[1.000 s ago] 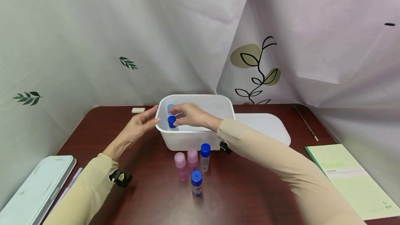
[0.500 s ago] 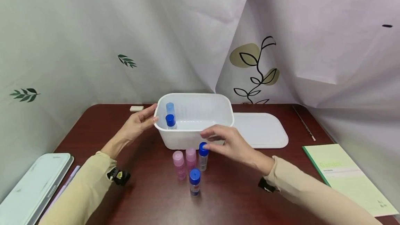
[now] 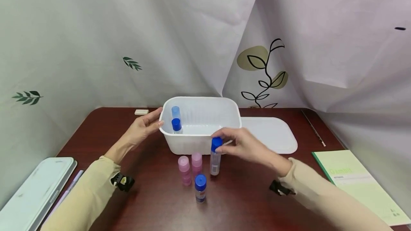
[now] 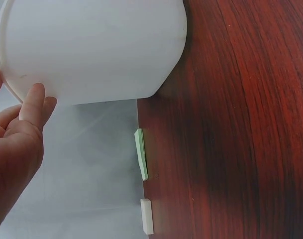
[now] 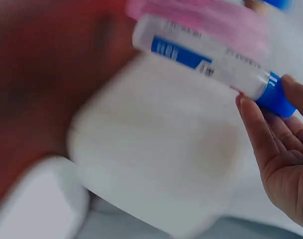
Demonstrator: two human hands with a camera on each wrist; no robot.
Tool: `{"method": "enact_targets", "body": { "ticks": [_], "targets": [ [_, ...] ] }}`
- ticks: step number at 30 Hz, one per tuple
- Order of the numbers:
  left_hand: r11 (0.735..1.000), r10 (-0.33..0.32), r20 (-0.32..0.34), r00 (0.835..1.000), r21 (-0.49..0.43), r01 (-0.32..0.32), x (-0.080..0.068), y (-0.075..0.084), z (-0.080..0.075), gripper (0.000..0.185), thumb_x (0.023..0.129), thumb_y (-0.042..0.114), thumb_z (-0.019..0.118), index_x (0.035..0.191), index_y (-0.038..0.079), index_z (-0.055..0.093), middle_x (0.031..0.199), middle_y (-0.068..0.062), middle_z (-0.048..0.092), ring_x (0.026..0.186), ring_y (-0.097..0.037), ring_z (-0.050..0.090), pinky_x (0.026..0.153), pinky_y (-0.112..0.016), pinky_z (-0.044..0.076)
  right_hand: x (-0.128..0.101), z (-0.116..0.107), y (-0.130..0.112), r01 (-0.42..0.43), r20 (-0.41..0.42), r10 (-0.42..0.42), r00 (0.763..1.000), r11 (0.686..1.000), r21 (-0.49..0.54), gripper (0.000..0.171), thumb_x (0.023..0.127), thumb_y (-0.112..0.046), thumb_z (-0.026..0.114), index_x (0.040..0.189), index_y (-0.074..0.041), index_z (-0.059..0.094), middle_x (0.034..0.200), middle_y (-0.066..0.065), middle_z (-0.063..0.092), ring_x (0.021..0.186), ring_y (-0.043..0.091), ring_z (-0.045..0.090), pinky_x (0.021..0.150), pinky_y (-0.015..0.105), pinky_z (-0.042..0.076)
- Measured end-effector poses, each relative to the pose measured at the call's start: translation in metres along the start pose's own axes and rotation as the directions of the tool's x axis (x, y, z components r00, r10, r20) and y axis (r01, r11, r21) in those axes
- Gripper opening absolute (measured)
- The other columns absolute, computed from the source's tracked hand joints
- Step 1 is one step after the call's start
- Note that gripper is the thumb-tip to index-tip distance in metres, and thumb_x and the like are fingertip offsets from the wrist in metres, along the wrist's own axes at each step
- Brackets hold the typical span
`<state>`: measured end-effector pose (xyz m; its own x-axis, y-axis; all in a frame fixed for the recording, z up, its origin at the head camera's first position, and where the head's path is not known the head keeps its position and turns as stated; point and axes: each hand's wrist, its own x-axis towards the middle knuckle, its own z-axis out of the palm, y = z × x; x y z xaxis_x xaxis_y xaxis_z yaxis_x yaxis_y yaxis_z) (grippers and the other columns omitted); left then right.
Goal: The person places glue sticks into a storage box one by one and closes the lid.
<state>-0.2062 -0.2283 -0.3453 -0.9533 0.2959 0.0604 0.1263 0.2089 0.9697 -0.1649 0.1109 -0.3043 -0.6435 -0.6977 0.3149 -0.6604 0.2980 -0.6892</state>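
My left hand (image 3: 141, 127) holds the left end of the white plastic box (image 3: 179, 145), thumb at the rim and fingers along the outer wall. Between thumb and fingers, my right hand (image 3: 244, 145) pinches the blue cap of a clear glue stick (image 3: 215, 161), upright in front of the box. Its printed blue-and-white label shows in the right wrist view. Two pink sticks (image 3: 184, 170) stand just left of it, and another blue-capped stick (image 3: 200, 188) stands nearer. Inside the box at its left end are a light-blue-capped stick (image 3: 175, 112) and a dark-blue-capped one (image 3: 177, 125).
A white lid (image 3: 269, 134) lies right of the box. Farther right are a pencil (image 3: 314, 127) and a green notebook (image 3: 359, 184). An eraser (image 3: 141, 112) lies at the back left edge; a pale case (image 3: 35, 191) and a purple pen (image 3: 69, 190) lie at left.
My right hand has left the inside of the box, come down to the front right and taken the rear blue-capped glue stick by its cap. The left hand stays on the box.
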Motion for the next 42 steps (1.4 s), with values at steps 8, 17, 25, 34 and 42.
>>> {"method": "enact_targets", "body": {
  "ticks": [8,17,25,34,42],
  "targets": [
    [1.0,0.005,-0.002,1.0,-0.009,-0.005,0.001,0.001,-0.001,0.063,0.096,0.011,0.054,0.148,-0.001,0.021,0.153,-0.019,0.024,0.127,-0.018,0.045,0.089,-0.011,0.045,0.042,-0.054,-0.034,-0.008,-0.259,0.037,0.965,0.994,0.113,0.034,0.081,0.004,0.07,0.114,0.005,0.062,0.092,0.015,0.067,0.077,0.013,0.063,0.067,0.025,0.055],
    [1.0,-0.014,-0.007,1.0,0.002,0.014,-0.001,-0.001,-0.001,0.064,0.096,0.014,0.055,0.148,0.0,0.022,0.153,-0.019,0.025,0.13,-0.027,0.042,0.09,-0.014,0.045,0.113,-0.011,0.015,-0.238,-0.321,0.274,0.907,0.96,0.147,0.034,0.083,-0.003,0.069,0.116,0.002,0.061,0.103,0.018,0.067,0.088,0.023,0.067,0.071,0.024,0.056],
    [1.0,-0.017,0.004,1.0,-0.01,0.017,-0.001,-0.001,0.0,0.065,0.096,0.014,0.055,0.148,0.001,0.021,0.152,-0.019,0.024,0.131,-0.036,0.036,0.091,-0.016,0.045,0.132,0.025,0.049,-0.445,-0.227,0.458,0.86,0.889,0.11,0.03,0.085,-0.003,0.068,0.113,0.002,0.061,0.108,0.017,0.066,0.1,0.026,0.064,0.076,0.024,0.056],
    [1.0,0.002,0.002,1.0,0.022,-0.002,0.001,-0.002,-0.002,0.065,0.095,0.015,0.056,0.148,-0.001,0.021,0.153,-0.02,0.024,0.128,-0.021,0.044,0.089,-0.012,0.045,0.137,0.03,0.052,-0.484,-0.183,0.476,0.86,0.875,0.005,0.029,0.085,-0.004,0.069,0.113,0.001,0.062,0.106,0.015,0.067,0.098,0.023,0.063,0.081,0.027,0.055],
    [1.0,-0.001,-0.01,1.0,0.027,0.001,0.0,-0.003,0.0,0.065,0.095,0.017,0.056,0.148,0.001,0.022,0.152,-0.019,0.025,0.13,-0.028,0.04,0.089,-0.012,0.045,0.132,0.03,0.054,-0.432,-0.116,0.422,0.899,0.897,-0.09,0.045,0.084,-0.004,0.068,0.127,0.003,0.055,0.122,0.019,0.061,0.11,0.027,0.061,0.095,0.031,0.049]
  ]
}}
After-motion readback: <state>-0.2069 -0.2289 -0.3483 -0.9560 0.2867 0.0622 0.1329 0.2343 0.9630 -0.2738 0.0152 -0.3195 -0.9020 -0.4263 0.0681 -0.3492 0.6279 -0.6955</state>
